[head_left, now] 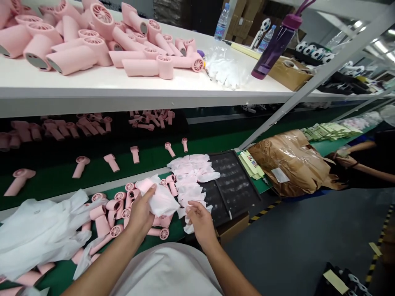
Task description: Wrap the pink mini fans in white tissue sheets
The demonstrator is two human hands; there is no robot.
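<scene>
My left hand (141, 211) is closed round a pink fan wrapped in a white pouch (159, 199), held just above a pile of pink hand-held fans (120, 209) on the green bench. My right hand (200, 220) pinches the edge of a white pouch at the near end of a spread of white pouches (193, 174). That spread lies partly over a black tray (234, 185).
A white shelf (92, 92) above carries many pink fans, white bags and a purple bottle (276, 45). More fans lie on the green belt (61, 174). White bags (37, 230) sit at left, a brown paper bundle (291, 162) at right. Another person's arms (361, 158) show far right.
</scene>
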